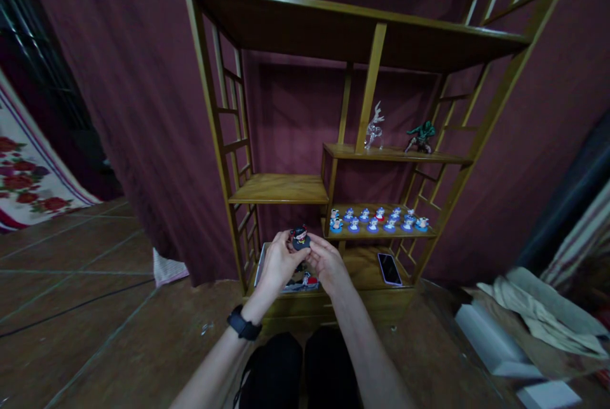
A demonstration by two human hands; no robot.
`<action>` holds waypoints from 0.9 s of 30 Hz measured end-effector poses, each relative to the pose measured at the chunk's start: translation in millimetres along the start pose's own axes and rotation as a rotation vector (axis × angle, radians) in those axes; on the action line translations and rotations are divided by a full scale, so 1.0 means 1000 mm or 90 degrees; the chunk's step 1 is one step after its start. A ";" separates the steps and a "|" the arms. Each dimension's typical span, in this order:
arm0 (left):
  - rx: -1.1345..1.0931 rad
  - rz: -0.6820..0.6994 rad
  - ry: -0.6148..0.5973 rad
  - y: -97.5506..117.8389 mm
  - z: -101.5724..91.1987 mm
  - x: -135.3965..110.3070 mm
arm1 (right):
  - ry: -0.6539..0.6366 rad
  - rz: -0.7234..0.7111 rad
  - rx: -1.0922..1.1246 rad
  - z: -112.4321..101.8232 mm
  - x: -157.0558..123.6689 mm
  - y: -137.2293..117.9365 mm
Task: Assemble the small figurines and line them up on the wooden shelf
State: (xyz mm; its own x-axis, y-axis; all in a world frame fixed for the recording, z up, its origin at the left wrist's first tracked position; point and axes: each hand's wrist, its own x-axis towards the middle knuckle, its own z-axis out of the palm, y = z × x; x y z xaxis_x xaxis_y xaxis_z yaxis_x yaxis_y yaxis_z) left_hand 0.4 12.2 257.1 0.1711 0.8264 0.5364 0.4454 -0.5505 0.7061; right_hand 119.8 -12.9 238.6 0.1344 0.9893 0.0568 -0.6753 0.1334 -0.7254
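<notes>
A small figurine (300, 236) with black hair, red at the sides of its head and a dark round base is held up between both hands. My left hand (279, 261), with a black watch on the wrist, has its fingers closed on the figurine's left side and base. From the other side, the fingers of my right hand (328, 263) pinch the base. Below the hands lies an open box (260, 269) holding several small pieces, one of them red and white; the hands cover much of it.
A wooden shelf unit (281, 188) stands ahead. Several small blue-and-white figurines (372, 225) line one shelf. Above them are a clear figure (374, 129) and a green figure (421, 137). A phone (389, 268) lies lower right. White boxes (495, 342) sit on the floor at right.
</notes>
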 end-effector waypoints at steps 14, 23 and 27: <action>-0.166 0.010 -0.089 -0.001 -0.003 0.027 | 0.029 -0.016 0.023 0.006 0.007 -0.006; -0.238 -0.028 -0.139 0.013 -0.009 0.065 | 0.021 -0.027 0.004 -0.001 0.000 -0.016; -0.245 0.010 -0.137 0.019 -0.009 0.097 | 0.052 -0.004 -0.014 -0.018 -0.006 -0.003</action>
State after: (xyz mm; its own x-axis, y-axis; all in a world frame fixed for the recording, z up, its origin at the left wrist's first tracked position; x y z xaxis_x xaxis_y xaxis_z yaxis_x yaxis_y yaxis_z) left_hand 17.8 81.3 326.3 0.3722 0.8011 0.4687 0.0878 -0.5332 0.8414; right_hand 134.2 -20.0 227.7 0.1972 0.9803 0.0062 -0.6589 0.1372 -0.7396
